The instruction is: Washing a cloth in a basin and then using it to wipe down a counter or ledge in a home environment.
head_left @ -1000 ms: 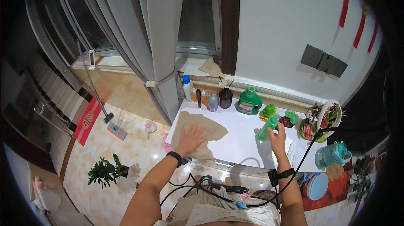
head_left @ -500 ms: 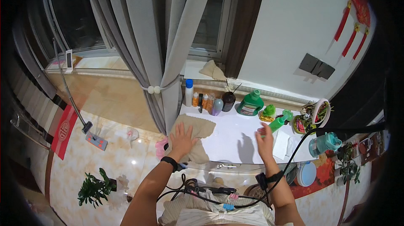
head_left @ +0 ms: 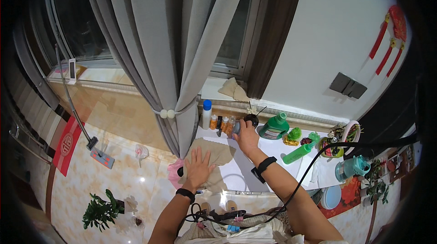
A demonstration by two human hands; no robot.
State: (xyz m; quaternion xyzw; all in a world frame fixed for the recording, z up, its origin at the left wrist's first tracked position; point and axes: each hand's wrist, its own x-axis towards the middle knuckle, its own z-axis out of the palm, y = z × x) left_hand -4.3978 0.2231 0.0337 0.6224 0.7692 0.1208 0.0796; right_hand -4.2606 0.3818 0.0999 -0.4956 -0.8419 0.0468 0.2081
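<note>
My left hand (head_left: 199, 171) lies flat with fingers spread on a beige cloth (head_left: 224, 157) at the left end of a white tabletop (head_left: 268, 167). My right hand (head_left: 248, 138) reaches across to the row of bottles at the back. Its thumb and fingers close round a small grey-blue bottle (head_left: 236, 128), partly hidden by the hand. Just behind the fingers stands a dark reed diffuser bottle (head_left: 251, 119). A light green pump bottle (head_left: 298, 153) stands to the right of my right forearm.
A blue-capped white bottle (head_left: 206, 115) and several small orange bottles (head_left: 225, 123) line the back left. Further right are a green detergent jug (head_left: 275, 128), a planter (head_left: 331, 146) and a teal water jug (head_left: 348, 170). A black cable (head_left: 314, 171) crosses in front.
My right hand has moved left from beside the green pump bottle to the grey-blue bottle. The pump bottle now stands apart from it. My left hand stays on the cloth.
</note>
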